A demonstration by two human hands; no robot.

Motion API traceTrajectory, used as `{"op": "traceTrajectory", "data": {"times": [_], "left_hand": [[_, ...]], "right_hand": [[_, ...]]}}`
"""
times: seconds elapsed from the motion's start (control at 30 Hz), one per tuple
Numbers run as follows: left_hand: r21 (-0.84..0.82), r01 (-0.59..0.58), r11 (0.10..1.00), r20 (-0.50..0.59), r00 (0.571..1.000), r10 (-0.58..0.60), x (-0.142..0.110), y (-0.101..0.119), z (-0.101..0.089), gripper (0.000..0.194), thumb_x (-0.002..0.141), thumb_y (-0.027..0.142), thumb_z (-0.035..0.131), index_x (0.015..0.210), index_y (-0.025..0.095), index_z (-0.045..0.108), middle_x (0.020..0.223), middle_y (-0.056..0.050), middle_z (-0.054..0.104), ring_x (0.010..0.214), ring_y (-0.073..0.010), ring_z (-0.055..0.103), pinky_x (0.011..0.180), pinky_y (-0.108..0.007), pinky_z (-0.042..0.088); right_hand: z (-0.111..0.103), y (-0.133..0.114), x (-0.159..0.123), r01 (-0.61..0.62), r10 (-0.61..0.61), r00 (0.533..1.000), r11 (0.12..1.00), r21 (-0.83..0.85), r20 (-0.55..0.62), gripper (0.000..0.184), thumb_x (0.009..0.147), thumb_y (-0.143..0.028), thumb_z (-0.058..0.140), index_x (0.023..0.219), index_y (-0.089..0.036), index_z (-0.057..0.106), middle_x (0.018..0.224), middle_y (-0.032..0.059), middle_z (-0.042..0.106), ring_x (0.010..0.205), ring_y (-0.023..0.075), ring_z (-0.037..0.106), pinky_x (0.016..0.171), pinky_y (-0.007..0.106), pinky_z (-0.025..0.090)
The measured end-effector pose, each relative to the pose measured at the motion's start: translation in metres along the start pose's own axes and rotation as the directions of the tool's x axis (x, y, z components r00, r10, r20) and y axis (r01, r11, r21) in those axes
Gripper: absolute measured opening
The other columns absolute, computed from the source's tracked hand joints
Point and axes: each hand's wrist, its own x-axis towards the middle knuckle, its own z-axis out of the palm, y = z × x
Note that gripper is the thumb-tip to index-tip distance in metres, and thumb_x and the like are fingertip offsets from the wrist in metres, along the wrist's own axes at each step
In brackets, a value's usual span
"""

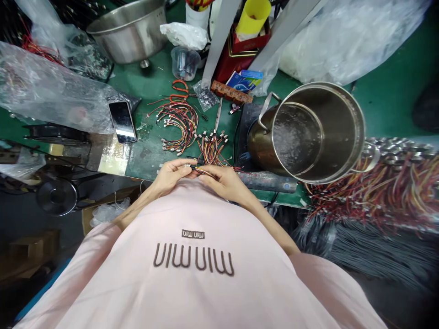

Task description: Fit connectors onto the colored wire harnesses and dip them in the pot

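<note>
My left hand (170, 176) and my right hand (224, 181) meet close to my chest, just at the near edge of the green table (157, 87). Both pinch the same small wire lead (200, 170), a short bundle of red, yellow and black strands with a connector at its end. Just beyond my fingers lies a small pile of similar wire leads (212, 148). A larger curved bundle of leads (178, 123) rests further out to the left.
A large steel pot (356, 123) lies tilted at the right, a heap of wired parts (394, 183) beside it. A phone (122, 121) lies left. A steel basin (130, 32), a clear cup (185, 63) and plastic bags (48, 91) stand behind.
</note>
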Motion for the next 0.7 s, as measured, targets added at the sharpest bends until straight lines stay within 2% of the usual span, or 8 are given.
{"op": "traceTrajectory", "data": {"times": [0.1,0.2,0.37,0.43,0.5,0.6,0.7], "left_hand": [[0.099,-0.056,0.994,-0.008,0.998,0.057,-0.001,0.004,0.003,0.037,0.07,0.036,0.077,0.099,0.015,0.072,0.071,-0.003,0.072,0.068,-0.0129,0.067,0.072,-0.025,0.051],[0.161,-0.081,0.984,0.017,0.997,0.079,-0.002,0.01,0.005,0.034,0.069,0.035,0.077,0.094,0.014,0.072,0.066,-0.001,0.069,0.064,-0.012,0.065,0.068,-0.023,0.05],[0.095,-0.128,0.987,0.02,0.992,0.127,0.002,0.031,-0.006,0.03,0.069,0.039,0.077,0.09,0.017,0.072,0.062,0.0,0.067,0.058,-0.01,0.061,0.063,-0.022,0.049],[0.072,-0.159,0.985,0.029,0.987,0.157,0.01,0.04,-0.013,0.031,0.067,0.039,0.078,0.088,0.018,0.073,0.063,0.0,0.066,0.058,-0.0098,0.06,0.062,-0.022,0.049],[0.108,-0.146,0.983,0.069,0.988,0.139,0.023,0.044,-0.02,0.032,0.067,0.039,0.078,0.09,0.018,0.073,0.064,0.0,0.065,0.059,-0.0099,0.06,0.063,-0.023,0.049],[0.255,-0.098,0.962,0.156,0.986,0.059,0.055,0.04,-0.025,0.034,0.066,0.036,0.078,0.094,0.017,0.073,0.067,0.0,0.064,0.061,-0.0098,0.058,0.064,-0.024,0.048],[0.45,-0.188,0.873,0.251,0.965,0.078,0.102,0.033,-0.021,0.036,0.064,0.029,0.077,0.097,0.014,0.073,0.078,-0.002,0.068,0.064,-0.0095,0.055,0.065,-0.024,0.045]], "right_hand": [[0.008,-0.002,0.003,-0.005,0.003,1.0,0.995,-0.101,-0.018,0.031,0.095,-0.028,0.043,0.089,-0.013,0.069,0.076,0.0025,0.067,0.064,0.0103,0.054,0.062,0.022,0.037],[0.007,-0.006,0.002,-0.027,0.027,1.0,0.997,-0.073,0.002,0.032,0.096,-0.03,0.042,0.085,-0.014,0.067,0.072,0.0013,0.063,0.063,0.0102,0.052,0.062,0.022,0.037],[-0.025,-0.018,-0.028,-0.141,0.116,0.984,0.973,0.183,0.138,0.038,0.096,-0.042,0.04,0.09,-0.014,0.065,0.053,-0.0045,0.048,0.05,0.0086,0.043,0.053,0.021,0.036],[-0.039,-0.019,-0.047,-0.203,0.167,0.973,0.946,0.252,0.157,0.039,0.096,-0.043,0.041,0.096,-0.013,0.065,0.051,-0.0057,0.046,0.046,0.0079,0.04,0.05,0.021,0.034],[-0.048,-0.015,-0.066,-0.254,0.223,0.964,0.933,0.255,0.145,0.038,0.096,-0.043,0.042,0.101,-0.013,0.065,0.051,-0.0061,0.045,0.044,0.0077,0.038,0.048,0.021,0.034],[-0.044,0.002,-0.083,-0.293,0.292,0.956,0.949,0.113,0.028,0.038,0.096,-0.041,0.041,0.098,-0.013,0.067,0.052,-0.0044,0.049,0.046,0.0089,0.042,0.049,0.022,0.036],[-0.025,0.027,-0.084,-0.356,0.321,0.924,0.921,-0.158,-0.208,0.036,0.096,-0.036,0.04,0.099,-0.014,0.068,0.068,0.0034,0.066,0.058,0.0142,0.057,0.057,0.025,0.044]]}}
